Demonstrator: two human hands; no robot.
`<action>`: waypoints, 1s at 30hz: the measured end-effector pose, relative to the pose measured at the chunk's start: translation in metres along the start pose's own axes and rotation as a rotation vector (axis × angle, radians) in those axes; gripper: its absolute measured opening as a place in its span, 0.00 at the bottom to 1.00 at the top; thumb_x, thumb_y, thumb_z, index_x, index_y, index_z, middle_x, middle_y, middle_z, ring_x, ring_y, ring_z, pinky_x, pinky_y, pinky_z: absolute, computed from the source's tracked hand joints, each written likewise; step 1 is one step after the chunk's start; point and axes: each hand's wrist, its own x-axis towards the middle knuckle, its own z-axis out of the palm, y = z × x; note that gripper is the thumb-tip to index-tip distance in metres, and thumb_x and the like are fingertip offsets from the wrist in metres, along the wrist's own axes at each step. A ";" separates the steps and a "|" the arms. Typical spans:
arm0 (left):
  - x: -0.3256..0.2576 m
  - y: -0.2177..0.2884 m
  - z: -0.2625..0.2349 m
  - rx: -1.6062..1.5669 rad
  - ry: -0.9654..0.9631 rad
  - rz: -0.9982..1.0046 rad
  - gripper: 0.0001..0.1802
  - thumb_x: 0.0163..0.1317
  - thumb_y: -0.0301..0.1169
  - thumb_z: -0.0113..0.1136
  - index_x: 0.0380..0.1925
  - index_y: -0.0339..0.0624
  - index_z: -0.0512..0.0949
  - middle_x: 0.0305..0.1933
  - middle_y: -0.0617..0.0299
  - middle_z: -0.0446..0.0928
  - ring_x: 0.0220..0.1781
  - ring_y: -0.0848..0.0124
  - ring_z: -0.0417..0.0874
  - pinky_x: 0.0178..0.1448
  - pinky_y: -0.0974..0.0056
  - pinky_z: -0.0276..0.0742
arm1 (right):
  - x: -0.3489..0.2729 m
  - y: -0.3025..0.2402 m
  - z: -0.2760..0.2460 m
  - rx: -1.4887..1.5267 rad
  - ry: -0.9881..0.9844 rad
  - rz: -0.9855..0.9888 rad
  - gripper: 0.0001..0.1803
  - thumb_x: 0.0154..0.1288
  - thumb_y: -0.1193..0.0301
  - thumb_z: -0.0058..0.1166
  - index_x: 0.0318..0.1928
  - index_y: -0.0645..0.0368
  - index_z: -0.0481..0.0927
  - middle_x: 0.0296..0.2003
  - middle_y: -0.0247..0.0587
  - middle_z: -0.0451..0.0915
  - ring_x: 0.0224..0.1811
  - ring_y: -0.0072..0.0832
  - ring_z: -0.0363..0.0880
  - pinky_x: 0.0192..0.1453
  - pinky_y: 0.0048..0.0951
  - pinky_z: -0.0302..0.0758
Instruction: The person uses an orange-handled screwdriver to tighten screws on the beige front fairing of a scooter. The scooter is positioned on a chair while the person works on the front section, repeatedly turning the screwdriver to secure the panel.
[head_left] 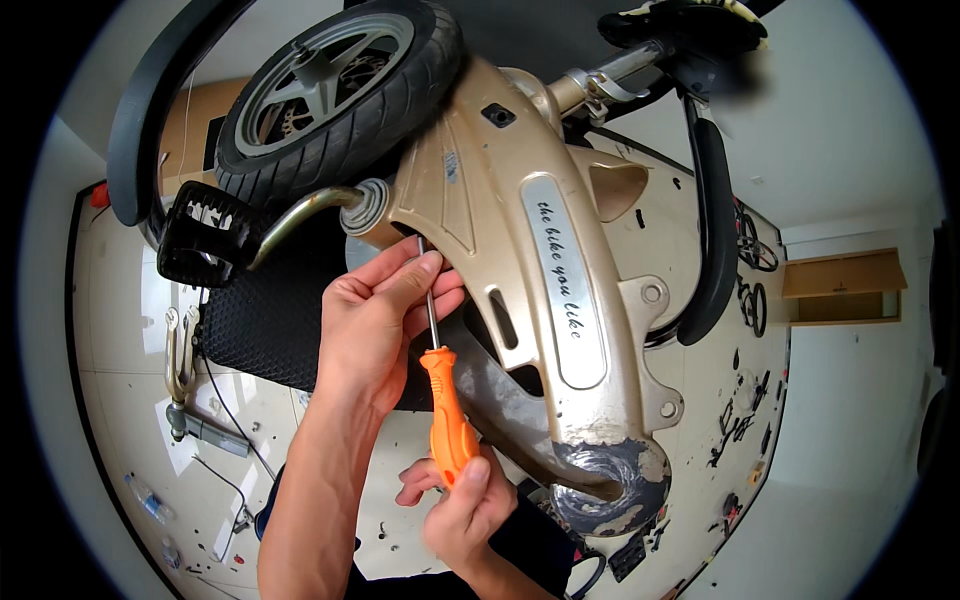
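Observation:
A beige bike frame [480,170] lies across the middle of the view, its paint worn off at the lower end. My right hand [470,510] grips the orange handle of a screwdriver [452,420], whose metal shaft points up toward the frame. My left hand [375,320] pinches around the upper shaft at the frame's edge, below the crank joint. The screwdriver's tip is hidden at the frame's underside. Close by on the left are a bent crank arm [300,222] and a black pedal [205,235].
A wheel with a black tyre [330,85] is at the upper left. Beneath the frame sits a black textured seat [265,335]. A silver fork [180,360] and plastic bottle [148,498] lie on the tiled floor. Loose parts [735,420] are scattered right, near a wooden cabinet [840,285].

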 end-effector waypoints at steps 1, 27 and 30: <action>-0.001 0.002 -0.001 -0.012 -0.003 0.001 0.16 0.63 0.22 0.58 0.50 0.24 0.74 0.41 0.49 0.82 0.38 0.69 0.86 0.44 0.70 0.85 | 0.000 -0.004 0.000 0.079 -0.043 0.157 0.13 0.72 0.70 0.40 0.40 0.72 0.70 0.20 0.45 0.81 0.18 0.24 0.78 0.29 0.23 0.76; 0.000 0.004 0.003 0.021 -0.053 -0.008 0.11 0.65 0.25 0.56 0.45 0.28 0.77 0.38 0.55 0.82 0.38 0.71 0.84 0.45 0.69 0.83 | 0.023 -0.026 -0.013 -0.196 0.020 -0.227 0.15 0.64 0.73 0.52 0.43 0.77 0.71 0.24 0.47 0.82 0.23 0.28 0.84 0.31 0.23 0.80; -0.002 0.004 0.004 0.034 -0.058 -0.002 0.11 0.65 0.26 0.56 0.44 0.29 0.77 0.38 0.55 0.82 0.37 0.71 0.84 0.44 0.70 0.82 | 0.023 -0.021 -0.016 -0.188 0.003 -0.266 0.16 0.63 0.75 0.53 0.46 0.77 0.71 0.24 0.48 0.82 0.23 0.27 0.83 0.32 0.22 0.79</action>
